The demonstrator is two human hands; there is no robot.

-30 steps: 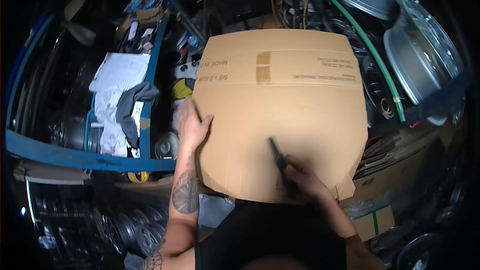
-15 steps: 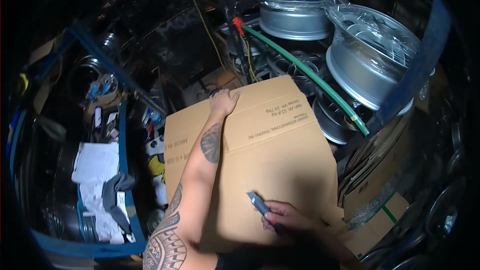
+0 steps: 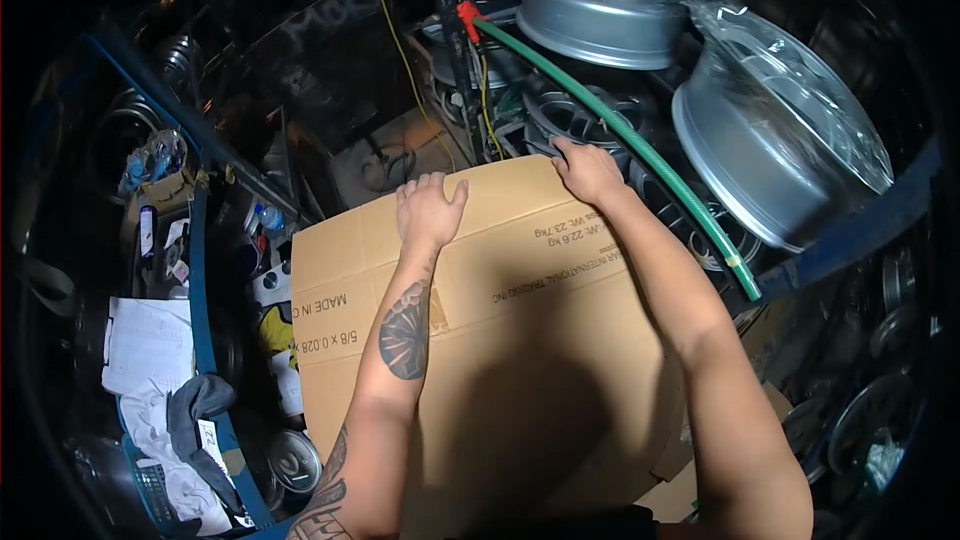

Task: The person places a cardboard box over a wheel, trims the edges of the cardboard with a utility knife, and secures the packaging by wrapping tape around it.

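A large brown cardboard sheet with printed lettering and fold creases lies in front of me. My left hand rests flat on it close to the far edge, fingers stretched forward and thumb apart. At the far right corner my right hand grips the sheet's edge, its fingers curled over the rim and partly hidden. A strip of brown tape shows beside my left forearm. No utility knife is visible now.
Silver wheel rims partly in clear plastic stand at the back right. A green hose slants down before them. On the left, a blue-framed shelf holds papers and a dark grey cloth.
My right hand, which held a utility knife over the near part of the cardboard, has moved forward to the far right corner. The knife is out of sight. My left hand stays near the far edge.
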